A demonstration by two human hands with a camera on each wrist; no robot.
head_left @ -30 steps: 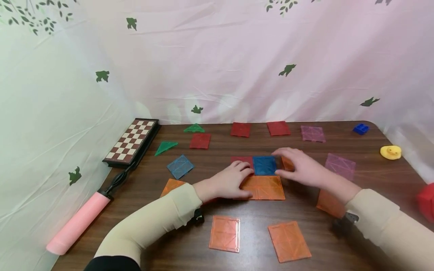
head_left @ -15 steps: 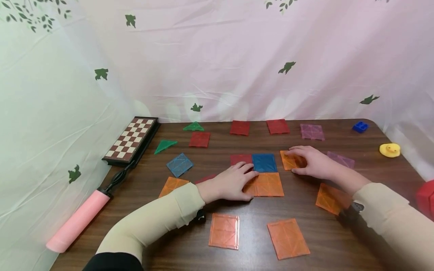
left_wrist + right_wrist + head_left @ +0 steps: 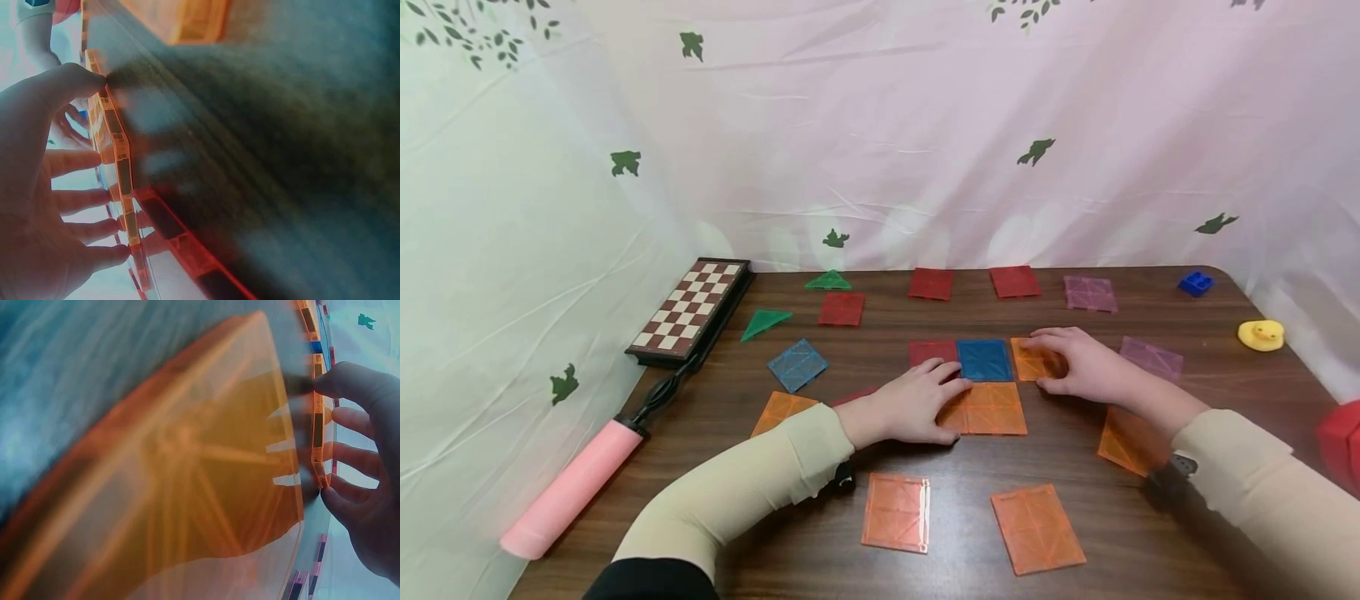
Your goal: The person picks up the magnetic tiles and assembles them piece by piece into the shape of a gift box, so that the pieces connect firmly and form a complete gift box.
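My left hand (image 3: 910, 404) rests with spread fingers on a pair of side-by-side orange magnetic tiles (image 3: 997, 408), partly covering the left one. Along their far edge lie a red tile (image 3: 931, 351) and a blue tile (image 3: 986, 361). My right hand (image 3: 1084, 362) holds another square orange tile (image 3: 1027, 360) flat on the table, thumb at its near edge and fingers toward its far edge. This tile's left side is close against the blue one. In the right wrist view the fingertips meet the orange tile (image 3: 318, 419) at its edges.
Loose orange tiles (image 3: 897, 512) lie nearer me. Red tiles (image 3: 1015, 282), purple tiles (image 3: 1091, 294), green triangles (image 3: 766, 323) and a blue tile (image 3: 798, 365) lie around. A chessboard (image 3: 688, 310) and pink-handled pump (image 3: 576, 487) are left; a rubber duck (image 3: 1262, 335) is right.
My right hand first reached the orange tile and gripped it, shifting it slightly right, then slid it left up to the blue tile. My left hand stayed nearly still on the orange pair.
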